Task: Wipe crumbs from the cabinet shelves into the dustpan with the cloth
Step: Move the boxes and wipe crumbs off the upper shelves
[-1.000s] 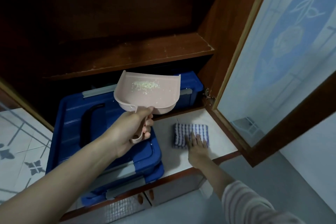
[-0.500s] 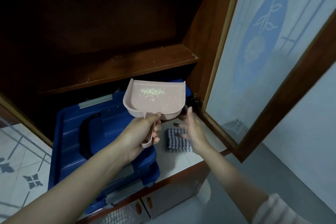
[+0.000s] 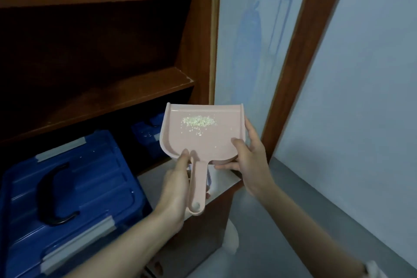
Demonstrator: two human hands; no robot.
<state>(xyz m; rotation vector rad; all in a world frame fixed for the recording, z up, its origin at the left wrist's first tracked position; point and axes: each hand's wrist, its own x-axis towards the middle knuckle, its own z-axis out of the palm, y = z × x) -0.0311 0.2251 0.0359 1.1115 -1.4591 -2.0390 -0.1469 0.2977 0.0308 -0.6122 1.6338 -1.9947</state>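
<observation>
A dark brown wooden cabinet [image 3: 198, 29] is flanked by its open frosted-glass door [image 3: 248, 52], which is framed in brown wood. A pale wall [image 3: 372, 74] and a grey floor [image 3: 259, 259] are seen beyond.

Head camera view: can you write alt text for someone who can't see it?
Two hands hold a pink dustpan with a pile of crumbs, left hand on its handle, right hand at its rim, before an open cabinet with a blue box inside.

middle shelf [image 3: 112, 101]: room above | bottom left: blue case [image 3: 79, 198] blocks
</observation>
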